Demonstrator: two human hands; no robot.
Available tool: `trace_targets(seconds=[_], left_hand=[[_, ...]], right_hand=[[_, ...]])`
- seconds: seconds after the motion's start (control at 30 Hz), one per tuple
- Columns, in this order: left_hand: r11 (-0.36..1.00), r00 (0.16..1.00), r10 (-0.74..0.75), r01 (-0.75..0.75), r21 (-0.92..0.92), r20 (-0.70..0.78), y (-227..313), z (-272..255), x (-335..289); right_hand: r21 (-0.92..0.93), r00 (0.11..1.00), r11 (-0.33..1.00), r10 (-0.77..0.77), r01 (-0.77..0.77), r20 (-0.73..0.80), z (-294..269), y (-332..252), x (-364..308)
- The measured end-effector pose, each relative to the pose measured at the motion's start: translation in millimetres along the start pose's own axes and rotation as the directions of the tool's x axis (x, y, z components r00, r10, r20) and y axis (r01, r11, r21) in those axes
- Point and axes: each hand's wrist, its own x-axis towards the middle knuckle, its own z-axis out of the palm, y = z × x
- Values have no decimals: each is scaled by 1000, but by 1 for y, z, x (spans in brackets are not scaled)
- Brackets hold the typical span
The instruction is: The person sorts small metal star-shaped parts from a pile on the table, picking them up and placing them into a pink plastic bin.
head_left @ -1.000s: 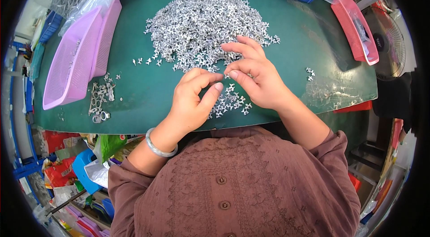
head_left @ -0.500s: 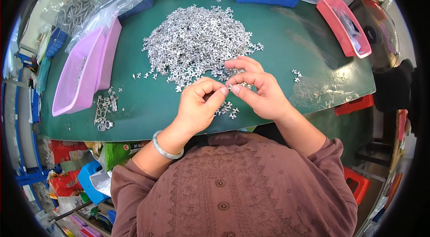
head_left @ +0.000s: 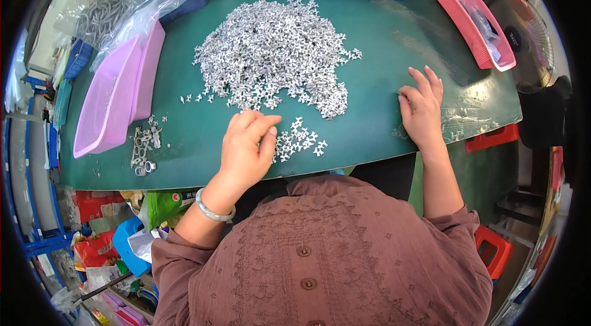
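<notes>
Pieces (head_left: 298, 141), metallic, pronged, beside curled left hand (head_left: 247, 146); right hand (head_left: 423, 115) loosely fanned, any pinch in either unclear.

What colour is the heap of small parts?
Silver-grey; the heap shows best in the head view.

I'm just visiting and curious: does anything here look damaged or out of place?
The green table looks scuffed near its right front edge, pale marks breaking the colour. A few silvery pieces lie left of the big pile, perhaps strays.
</notes>
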Motion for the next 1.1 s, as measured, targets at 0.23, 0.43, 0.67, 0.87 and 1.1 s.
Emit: trace_targets(seconds=[0.23, 0.43, 0.67, 0.87, 1.1], left_hand=[[976, 980, 108, -137, 170, 170, 7, 9, -1], [985, 981, 95, -118, 128, 170, 4, 7, -2], [989, 990, 83, -96, 114, 111, 0, 8, 2], [981, 978, 133, -153, 122, 158, 7, 13, 12], [973, 971, 159, -184, 137, 180, 9, 15, 14]], right_hand=[[281, 990, 951, -139, 126, 26, -10, -52, 17], [318, 915, 915, -329, 248, 233, -1, -98, 15], [393, 929, 897, -303, 202, 213, 4, -97, 14], [415, 898, 874, -371, 252, 237, 3, -101, 11], [432, 899, 867, -371, 247, 231, 3, -95, 8]])
